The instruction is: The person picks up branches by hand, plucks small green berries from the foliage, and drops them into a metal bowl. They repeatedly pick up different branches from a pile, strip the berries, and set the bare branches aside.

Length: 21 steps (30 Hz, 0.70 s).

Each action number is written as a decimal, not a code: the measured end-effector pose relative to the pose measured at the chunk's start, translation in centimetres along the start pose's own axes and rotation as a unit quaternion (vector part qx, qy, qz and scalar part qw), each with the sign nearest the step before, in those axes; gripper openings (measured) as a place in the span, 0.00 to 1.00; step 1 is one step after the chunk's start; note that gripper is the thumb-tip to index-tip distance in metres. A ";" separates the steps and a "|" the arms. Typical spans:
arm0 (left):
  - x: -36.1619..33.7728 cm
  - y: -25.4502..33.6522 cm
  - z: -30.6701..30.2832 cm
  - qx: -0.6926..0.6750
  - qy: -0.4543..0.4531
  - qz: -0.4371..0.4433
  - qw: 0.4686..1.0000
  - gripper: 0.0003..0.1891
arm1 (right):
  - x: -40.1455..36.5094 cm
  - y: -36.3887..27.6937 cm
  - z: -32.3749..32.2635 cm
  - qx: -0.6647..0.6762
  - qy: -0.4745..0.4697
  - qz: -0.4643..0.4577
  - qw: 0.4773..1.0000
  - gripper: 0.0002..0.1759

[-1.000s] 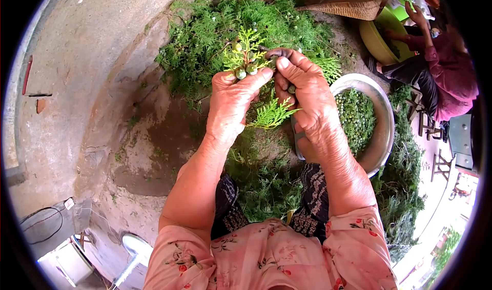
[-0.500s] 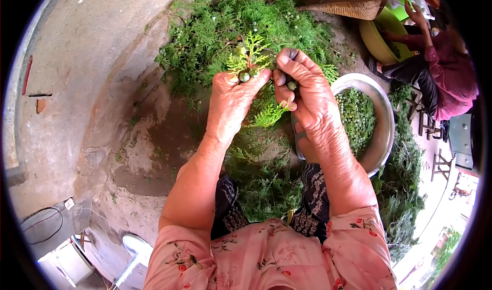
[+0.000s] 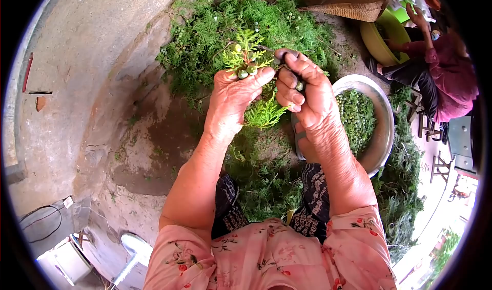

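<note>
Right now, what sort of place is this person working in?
Probably an outdoor yard used for sorting plant cuttings: bare cracked concrete ground, a big heap of feathery green sprigs lying on it, and a round metal basin of small green berries beside the person's right hand.
</note>
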<state>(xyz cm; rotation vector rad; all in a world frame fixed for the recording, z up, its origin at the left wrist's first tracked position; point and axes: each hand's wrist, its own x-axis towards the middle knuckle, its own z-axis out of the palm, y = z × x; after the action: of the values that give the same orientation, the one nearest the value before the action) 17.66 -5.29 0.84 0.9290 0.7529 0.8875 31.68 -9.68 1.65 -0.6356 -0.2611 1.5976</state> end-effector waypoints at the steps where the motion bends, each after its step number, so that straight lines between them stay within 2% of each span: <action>1: 0.1 -0.3 -0.2 -0.011 0.001 -0.008 1.000 0.03 | 0.0 -0.2 -0.1 0.000 0.000 0.000 1.000 0.09; 4: 0.2 -0.1 -0.1 -0.040 0.028 -0.023 0.999 0.03 | 0.1 -0.8 -0.3 0.078 -0.078 -0.007 0.994 0.11; 6: 0.3 -0.3 -0.3 -0.003 -0.002 -0.003 1.000 0.04 | 0.1 -1.0 0.2 0.064 -0.083 -0.027 0.994 0.10; 7: 0.1 -0.3 0.2 0.053 0.023 0.009 0.998 0.04 | 0.1 -0.8 1.0 0.056 -0.005 -0.049 0.997 0.10; 8: 0.2 -0.4 0.3 0.053 0.021 0.008 0.998 0.04 | 0.0 -0.8 1.3 0.048 0.075 -0.070 0.994 0.11; 9: 0.2 -0.6 0.2 0.061 0.018 0.017 0.998 0.04 | 0.0 -1.1 0.7 0.012 0.012 -0.074 0.997 0.11; 10: 0.3 -0.7 0.0 0.070 0.015 0.026 0.997 0.04 | -0.2 -1.3 0.3 0.013 0.012 -0.075 0.997 0.11; 12: 0.4 -0.8 -0.3 0.057 0.030 0.015 0.998 0.04 | -0.7 -1.6 0.1 -0.057 -0.047 -0.059 0.996 0.11; 14: 0.5 -0.6 -0.3 0.033 0.032 0.028 0.999 0.04 | -0.7 -1.0 0.5 -0.119 -0.004 -0.083 0.989 0.09; 17: 0.4 -0.6 -0.5 0.073 0.009 0.017 0.997 0.02 | -0.6 0.0 0.0 -0.175 0.006 -0.099 0.980 0.09; 18: 0.4 -0.7 -0.5 0.099 -0.002 0.011 0.995 0.02 | -0.8 0.3 1.4 -0.235 0.081 -0.119 0.961 0.10; 21: 0.5 -0.8 -0.1 0.139 -0.020 0.016 0.990 0.06 | -0.9 0.2 1.1 -0.290 0.068 -0.142 0.944 0.12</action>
<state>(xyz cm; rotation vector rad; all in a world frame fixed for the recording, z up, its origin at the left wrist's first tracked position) 18.03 -5.11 -0.02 1.2037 0.8428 0.8015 30.93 -10.38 2.69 -1.1025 -0.7030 1.1850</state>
